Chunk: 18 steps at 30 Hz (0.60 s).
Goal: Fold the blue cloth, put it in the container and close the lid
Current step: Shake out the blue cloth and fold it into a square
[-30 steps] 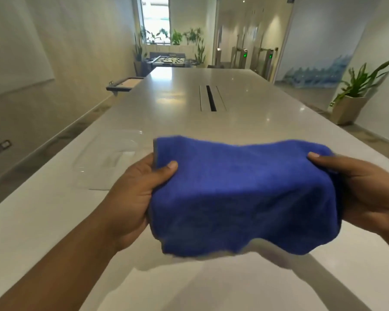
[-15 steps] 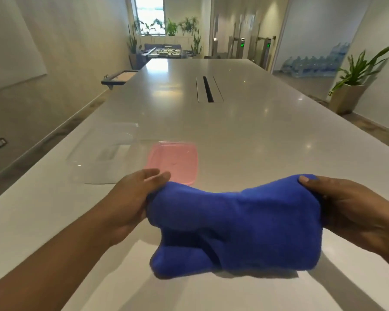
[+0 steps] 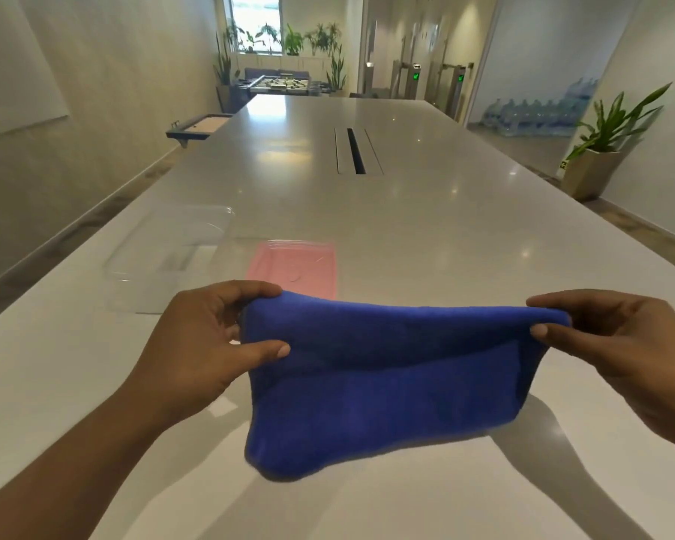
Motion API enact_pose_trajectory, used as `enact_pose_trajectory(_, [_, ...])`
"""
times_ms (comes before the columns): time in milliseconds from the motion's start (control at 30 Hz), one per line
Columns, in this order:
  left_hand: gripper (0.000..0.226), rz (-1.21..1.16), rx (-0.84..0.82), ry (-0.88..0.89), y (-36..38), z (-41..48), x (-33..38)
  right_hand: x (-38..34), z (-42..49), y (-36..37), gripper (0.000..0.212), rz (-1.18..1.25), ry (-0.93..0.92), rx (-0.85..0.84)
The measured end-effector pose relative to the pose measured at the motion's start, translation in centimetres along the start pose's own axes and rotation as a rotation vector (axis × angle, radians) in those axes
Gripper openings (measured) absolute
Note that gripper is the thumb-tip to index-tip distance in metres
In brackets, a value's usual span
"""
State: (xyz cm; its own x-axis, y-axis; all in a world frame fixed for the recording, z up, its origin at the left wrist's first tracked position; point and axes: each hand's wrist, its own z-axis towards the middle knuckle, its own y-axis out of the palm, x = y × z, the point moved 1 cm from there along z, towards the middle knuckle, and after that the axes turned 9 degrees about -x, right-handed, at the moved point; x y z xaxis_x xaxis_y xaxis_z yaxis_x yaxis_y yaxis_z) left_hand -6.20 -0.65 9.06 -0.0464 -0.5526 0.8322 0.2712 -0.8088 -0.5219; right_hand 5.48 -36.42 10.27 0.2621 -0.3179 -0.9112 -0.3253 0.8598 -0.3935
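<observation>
Folding is partway done: the blue cloth (image 3: pixel 386 380) hangs doubled at lower centre, its top corners pinched by the left hand (image 3: pixel 211 344) and right hand (image 3: pixel 616 344). Behind them, left of centre, the clear container (image 3: pixel 164 255) stands empty, and the pink lid (image 3: pixel 293 268) lies beside it on the table (image 3: pixel 445 228).

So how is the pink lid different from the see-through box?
The lid is pink and lies flat; the box is clear, taller, with walls. The lid sits right of the box, nearer the cloth. The box looks bigger. Both rest on the table, untouched, and both are rectangular with rounded corners.
</observation>
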Motion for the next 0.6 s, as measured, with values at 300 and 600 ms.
enact_pose_trajectory(300, [0.013,0.189,0.037,0.209,-1.9,0.2,2.0,-1.7,0.4,-1.8,0.01,0.064,-0.173,0.003])
enact_pose_trajectory(600, [0.018,-0.337,0.033,0.055,0.3,1.3,1.3,-1.0,1.6,-2.6,0.041,0.29,-0.082,-0.127])
